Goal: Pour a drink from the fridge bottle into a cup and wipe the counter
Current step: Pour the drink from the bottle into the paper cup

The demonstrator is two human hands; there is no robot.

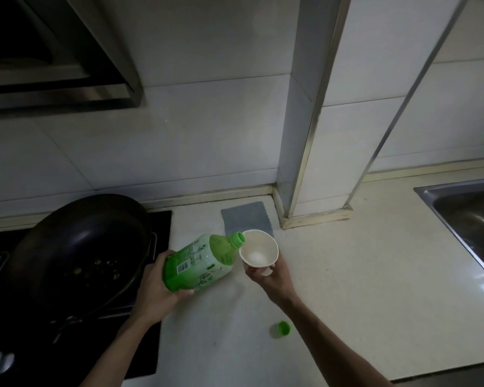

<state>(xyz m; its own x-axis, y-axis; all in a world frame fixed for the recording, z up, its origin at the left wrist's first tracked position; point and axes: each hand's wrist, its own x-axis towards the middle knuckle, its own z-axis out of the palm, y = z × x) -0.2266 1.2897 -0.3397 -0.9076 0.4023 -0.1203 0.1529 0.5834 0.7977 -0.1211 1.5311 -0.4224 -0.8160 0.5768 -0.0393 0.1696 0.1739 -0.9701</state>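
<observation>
My left hand [157, 289] grips a green bottle [199, 261] by its base, tilted on its side with the uncapped neck at the rim of a white paper cup [259, 251]. My right hand [273, 277] holds that cup from below, lifted above the counter [361, 275] and tipped toward the bottle. The inside of the cup looks white and I cannot tell if liquid is in it. The bottle's green cap [283, 328] lies on the counter near my right forearm. A grey cloth [245, 217] lies flat by the wall, just behind the cup.
A dark wok [78, 247] with food scraps sits on the black stove [157, 219] at the left, close to my left hand. A steel sink [464, 210] is at the far right. A tiled pillar [305, 163] stands behind the cloth. A range hood [53, 51] hangs upper left.
</observation>
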